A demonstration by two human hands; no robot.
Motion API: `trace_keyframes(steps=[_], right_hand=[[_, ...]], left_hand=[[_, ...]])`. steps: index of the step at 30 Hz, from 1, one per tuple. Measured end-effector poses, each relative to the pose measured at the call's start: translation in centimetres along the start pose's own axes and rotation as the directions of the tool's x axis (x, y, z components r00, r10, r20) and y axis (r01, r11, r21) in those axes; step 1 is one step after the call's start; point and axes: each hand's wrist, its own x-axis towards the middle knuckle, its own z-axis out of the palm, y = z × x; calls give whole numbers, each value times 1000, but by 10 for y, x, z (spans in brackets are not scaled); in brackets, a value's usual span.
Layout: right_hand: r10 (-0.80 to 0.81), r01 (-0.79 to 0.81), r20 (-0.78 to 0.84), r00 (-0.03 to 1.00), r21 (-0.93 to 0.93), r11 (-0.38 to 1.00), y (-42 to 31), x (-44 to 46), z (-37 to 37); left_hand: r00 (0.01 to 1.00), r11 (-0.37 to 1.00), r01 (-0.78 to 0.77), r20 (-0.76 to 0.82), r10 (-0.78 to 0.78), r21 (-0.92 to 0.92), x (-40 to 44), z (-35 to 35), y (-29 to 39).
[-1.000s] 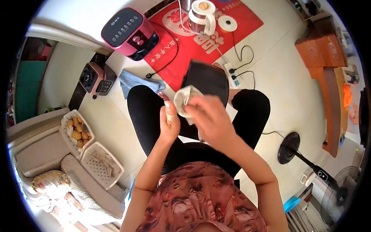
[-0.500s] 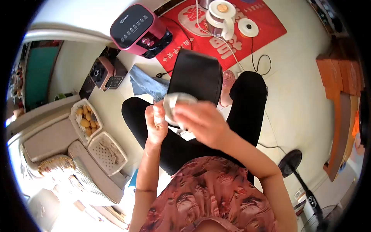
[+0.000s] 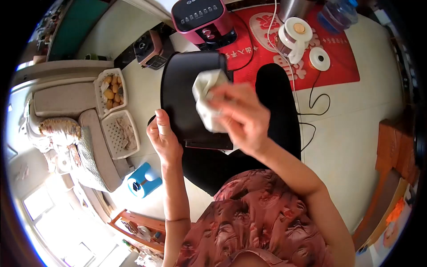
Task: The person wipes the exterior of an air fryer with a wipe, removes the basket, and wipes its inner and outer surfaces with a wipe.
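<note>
My left hand (image 3: 164, 138) grips the near left edge of a black air fryer basket (image 3: 180, 89), thumb upright and fingers wrapped round the rim. The basket is tilted above my lap, showing a broad dark face. A crumpled whitish cloth (image 3: 209, 100) is bunched in my right hand (image 3: 244, 118), over the basket's right side. Motion blurs the cloth and fingertips, and I cannot tell how firmly the cloth touches the surface.
Ahead, a pink air fryer body (image 3: 202, 22) stands by a red mat (image 3: 338, 73). A white-lidded kettle (image 3: 296, 38), its round base (image 3: 319, 58) and a blue water jug (image 3: 338, 15) are there. Leftward are a blender-like appliance (image 3: 151, 49), a potato basket (image 3: 100, 89) and a blue stool (image 3: 138, 178).
The basket has turned and now shows a broader face, nearer my left hand. My right hand and the cloth have moved away from my left hand onto it. The view has shifted.
</note>
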Motion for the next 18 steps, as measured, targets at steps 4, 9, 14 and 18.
trace_keyframes(steps=[4,9,14,18], right_hand=[[-206,173,177,962,186,967,5,-52,6],[49,-44,-6,999,346,937,-5,-44,-10],[347,-268,-90,934,466,843,-1,-23,14],[365,-232,-236,900,450,863,23,11,25]], left_hand=[[960,988,126,-241,-145,-92,-7,0,9],[932,972,142,-307,-196,-189,-11,-20,24],[931,960,90,-320,-176,-265,-23,-35,17],[906,948,103,-365,-214,-301,-34,-29,32]])
